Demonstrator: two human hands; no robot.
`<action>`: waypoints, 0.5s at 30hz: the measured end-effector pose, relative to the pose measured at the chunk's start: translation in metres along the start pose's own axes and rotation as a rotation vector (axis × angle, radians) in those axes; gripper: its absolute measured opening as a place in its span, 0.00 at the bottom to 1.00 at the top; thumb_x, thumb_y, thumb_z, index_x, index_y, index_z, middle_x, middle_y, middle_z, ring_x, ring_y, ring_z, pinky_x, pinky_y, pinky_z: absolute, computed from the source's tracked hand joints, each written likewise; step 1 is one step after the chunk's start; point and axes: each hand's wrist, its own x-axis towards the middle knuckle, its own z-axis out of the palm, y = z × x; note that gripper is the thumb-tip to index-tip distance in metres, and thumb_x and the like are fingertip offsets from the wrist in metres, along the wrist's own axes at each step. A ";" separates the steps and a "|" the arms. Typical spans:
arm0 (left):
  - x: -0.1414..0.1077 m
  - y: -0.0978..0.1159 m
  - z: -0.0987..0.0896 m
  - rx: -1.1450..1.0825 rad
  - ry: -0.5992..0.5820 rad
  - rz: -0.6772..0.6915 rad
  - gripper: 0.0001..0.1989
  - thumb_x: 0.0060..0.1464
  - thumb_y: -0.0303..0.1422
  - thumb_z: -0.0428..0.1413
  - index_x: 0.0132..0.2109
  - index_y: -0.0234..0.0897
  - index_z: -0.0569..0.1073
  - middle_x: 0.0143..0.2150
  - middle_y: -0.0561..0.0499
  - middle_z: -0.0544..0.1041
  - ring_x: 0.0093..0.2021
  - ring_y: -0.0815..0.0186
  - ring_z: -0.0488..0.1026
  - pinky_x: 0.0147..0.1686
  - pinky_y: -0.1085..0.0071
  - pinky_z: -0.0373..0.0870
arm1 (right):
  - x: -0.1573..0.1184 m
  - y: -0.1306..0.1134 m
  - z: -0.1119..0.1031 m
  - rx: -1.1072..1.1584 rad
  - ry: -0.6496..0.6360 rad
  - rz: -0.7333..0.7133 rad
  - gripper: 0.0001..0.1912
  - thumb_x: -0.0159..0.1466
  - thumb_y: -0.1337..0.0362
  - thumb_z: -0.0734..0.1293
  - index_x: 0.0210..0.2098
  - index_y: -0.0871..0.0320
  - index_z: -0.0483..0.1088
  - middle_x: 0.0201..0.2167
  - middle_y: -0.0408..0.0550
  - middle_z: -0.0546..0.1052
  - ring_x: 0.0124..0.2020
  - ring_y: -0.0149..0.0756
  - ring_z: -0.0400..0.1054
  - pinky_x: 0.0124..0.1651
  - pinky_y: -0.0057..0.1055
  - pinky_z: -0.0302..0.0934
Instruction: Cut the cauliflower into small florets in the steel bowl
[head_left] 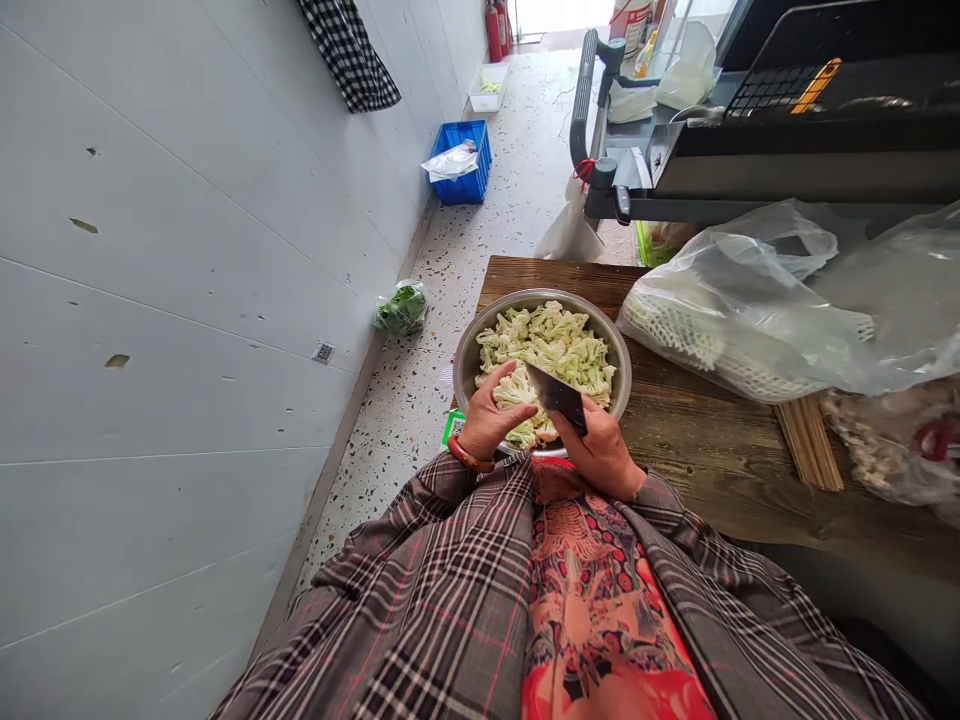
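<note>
A round metal basin (619,350) full of cut cauliflower (559,340) stands at the edge of the wooden table. My right hand (600,450) grips a knife (556,392) whose broad dark blade points up and left above the cauliflower; its handle is hidden in my fingers. Opposite the blade, over the near left part of the basin, my left hand (487,415) curves its thumb and fingers around a pale cauliflower piece (514,392). A reddish bangle (470,455) circles my left wrist.
Clear plastic bags with white netting (735,320) lie on the wooden table (675,440), by a bundle of sticks (808,445). A black-framed cart (600,120) stands beyond. Along the left wall (187,300) sit bagged greens (403,308) and a blue crate (472,180).
</note>
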 end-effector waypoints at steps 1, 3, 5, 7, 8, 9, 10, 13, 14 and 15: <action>0.000 0.001 0.000 0.011 -0.004 0.011 0.39 0.35 0.37 0.70 0.57 0.37 0.69 0.51 0.43 0.76 0.48 0.59 0.74 0.52 0.64 0.67 | 0.000 -0.001 0.000 -0.010 -0.023 -0.027 0.11 0.68 0.64 0.59 0.46 0.57 0.70 0.40 0.52 0.75 0.43 0.40 0.71 0.45 0.37 0.67; 0.000 0.004 0.000 0.038 -0.022 0.037 0.39 0.36 0.38 0.70 0.58 0.36 0.69 0.52 0.42 0.76 0.50 0.58 0.73 0.54 0.63 0.67 | -0.001 -0.002 -0.001 -0.052 -0.058 -0.067 0.15 0.68 0.65 0.60 0.52 0.57 0.68 0.45 0.54 0.74 0.46 0.41 0.70 0.48 0.39 0.66; 0.000 0.007 0.000 0.076 -0.039 0.059 0.39 0.37 0.38 0.69 0.58 0.36 0.69 0.53 0.42 0.75 0.50 0.57 0.73 0.54 0.62 0.67 | -0.001 -0.003 -0.001 -0.107 -0.085 -0.087 0.19 0.68 0.65 0.60 0.57 0.56 0.64 0.46 0.54 0.74 0.48 0.42 0.69 0.50 0.40 0.66; 0.000 0.008 -0.001 0.122 -0.052 0.072 0.38 0.39 0.39 0.68 0.59 0.35 0.69 0.53 0.41 0.75 0.50 0.57 0.73 0.53 0.62 0.67 | -0.002 -0.004 -0.002 -0.151 -0.110 -0.098 0.22 0.68 0.66 0.59 0.61 0.57 0.61 0.47 0.55 0.74 0.49 0.43 0.68 0.51 0.41 0.66; 0.000 0.008 -0.001 0.148 -0.054 0.078 0.38 0.39 0.39 0.68 0.58 0.35 0.69 0.52 0.41 0.76 0.50 0.57 0.73 0.53 0.62 0.68 | -0.003 -0.004 -0.002 -0.168 -0.124 -0.103 0.23 0.68 0.66 0.59 0.62 0.57 0.60 0.48 0.55 0.74 0.49 0.43 0.68 0.51 0.42 0.66; 0.000 0.009 -0.002 0.175 -0.055 0.085 0.37 0.40 0.39 0.68 0.58 0.35 0.69 0.52 0.41 0.76 0.50 0.57 0.74 0.52 0.62 0.68 | -0.004 -0.005 -0.003 -0.181 -0.134 -0.108 0.23 0.68 0.66 0.59 0.62 0.57 0.59 0.48 0.55 0.74 0.49 0.43 0.68 0.51 0.42 0.66; 0.000 0.009 -0.003 0.202 -0.053 0.093 0.37 0.40 0.39 0.68 0.58 0.34 0.69 0.51 0.41 0.76 0.50 0.57 0.74 0.52 0.63 0.68 | -0.004 -0.005 -0.003 -0.193 -0.140 -0.112 0.23 0.68 0.66 0.59 0.63 0.57 0.58 0.48 0.55 0.74 0.49 0.43 0.68 0.51 0.42 0.66; -0.001 0.011 -0.004 0.269 -0.045 0.125 0.36 0.40 0.40 0.68 0.57 0.34 0.70 0.50 0.41 0.77 0.50 0.57 0.73 0.52 0.63 0.68 | -0.006 -0.005 -0.002 -0.220 -0.151 -0.110 0.24 0.68 0.66 0.59 0.63 0.56 0.57 0.49 0.55 0.73 0.49 0.43 0.68 0.51 0.42 0.66; -0.001 0.011 -0.004 0.285 -0.045 0.136 0.35 0.40 0.41 0.68 0.56 0.34 0.71 0.50 0.42 0.77 0.50 0.56 0.73 0.52 0.63 0.68 | -0.006 -0.004 -0.002 -0.224 -0.158 -0.105 0.25 0.68 0.66 0.59 0.64 0.56 0.57 0.49 0.55 0.73 0.49 0.44 0.68 0.51 0.42 0.66; -0.001 0.012 -0.004 0.299 -0.046 0.146 0.35 0.40 0.41 0.67 0.56 0.34 0.71 0.51 0.41 0.76 0.51 0.56 0.73 0.53 0.63 0.68 | -0.007 -0.004 -0.001 -0.225 -0.165 -0.100 0.25 0.68 0.66 0.59 0.64 0.55 0.56 0.49 0.55 0.73 0.49 0.44 0.68 0.51 0.43 0.66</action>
